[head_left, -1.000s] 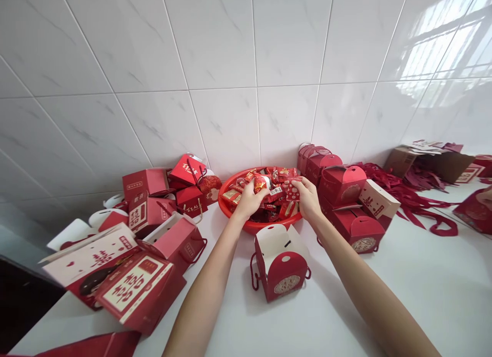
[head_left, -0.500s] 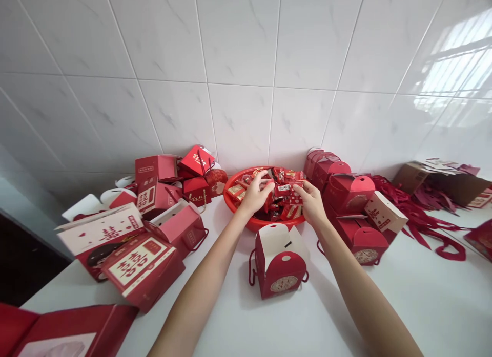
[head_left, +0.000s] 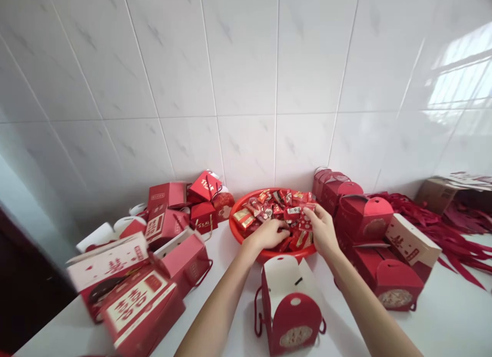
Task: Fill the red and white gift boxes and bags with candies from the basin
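A red plastic basin (head_left: 235,233) against the wall holds many small candies (head_left: 265,203) in red and gold wrappers. My left hand (head_left: 269,234) reaches over the basin's near rim, fingers curled down among the candies; what they grip is hidden. At the basin's right side, my right hand (head_left: 322,228) pinches a red candy packet (head_left: 306,219) with pale dots between thumb and fingers. Between my forearms a red gift box (head_left: 294,321) stands upright on the table, its top flaps raised and rope handles hanging at its sides.
Red and cream gift boxes (head_left: 142,311) are heaped on the left. More red boxes (head_left: 365,218) are stacked to the right of the basin. Dark red ribbons (head_left: 423,221) spread beside a cardboard box (head_left: 434,193) at the far right. A white tiled wall (head_left: 246,80) rises behind the table.
My left hand has moved down and toward the basin's near side, into the candies. My right hand keeps the red packet. The view has tilted upward, so everything sits lower.
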Available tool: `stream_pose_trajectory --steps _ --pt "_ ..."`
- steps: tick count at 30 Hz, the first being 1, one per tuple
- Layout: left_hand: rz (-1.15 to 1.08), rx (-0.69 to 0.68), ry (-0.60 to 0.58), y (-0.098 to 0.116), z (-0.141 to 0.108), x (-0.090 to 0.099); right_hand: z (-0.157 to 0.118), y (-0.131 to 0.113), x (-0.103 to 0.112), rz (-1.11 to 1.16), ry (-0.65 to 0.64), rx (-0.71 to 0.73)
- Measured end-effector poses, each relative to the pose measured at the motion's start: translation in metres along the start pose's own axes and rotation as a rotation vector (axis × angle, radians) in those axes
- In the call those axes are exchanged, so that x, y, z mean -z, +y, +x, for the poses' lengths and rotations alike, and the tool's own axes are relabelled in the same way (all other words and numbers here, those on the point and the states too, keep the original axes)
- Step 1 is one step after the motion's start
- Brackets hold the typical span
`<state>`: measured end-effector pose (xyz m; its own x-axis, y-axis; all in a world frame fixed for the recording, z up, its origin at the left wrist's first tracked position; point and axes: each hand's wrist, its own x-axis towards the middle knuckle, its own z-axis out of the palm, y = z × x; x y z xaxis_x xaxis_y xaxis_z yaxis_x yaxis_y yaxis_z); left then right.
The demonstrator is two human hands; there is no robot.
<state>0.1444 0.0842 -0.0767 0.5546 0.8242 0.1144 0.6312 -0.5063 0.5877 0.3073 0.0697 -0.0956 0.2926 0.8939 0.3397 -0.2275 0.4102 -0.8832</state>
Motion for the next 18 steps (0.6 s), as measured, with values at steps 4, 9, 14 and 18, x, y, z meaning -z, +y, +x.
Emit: stream_pose_trajectory --steps 4,9,14,18 --pt "0.063 0.017 0.001 -0.005 0.005 -0.001 0.002 0.002 -0.002 0.008 0.008 0.019" --pt "0.107 0.067 -0.03 -0.003 0.005 -0.001 0.001 0.001 -0.004 0.01 0.045 0.037" --pt "0.182 0.105 -0.107 0.005 0.003 0.002 0.0 0.0 -0.004 -0.001 0.051 0.032" --pt "0.268 0.121 -0.179 0.005 0.006 0.003 0.0 0.001 -0.004 -0.011 0.054 0.047"
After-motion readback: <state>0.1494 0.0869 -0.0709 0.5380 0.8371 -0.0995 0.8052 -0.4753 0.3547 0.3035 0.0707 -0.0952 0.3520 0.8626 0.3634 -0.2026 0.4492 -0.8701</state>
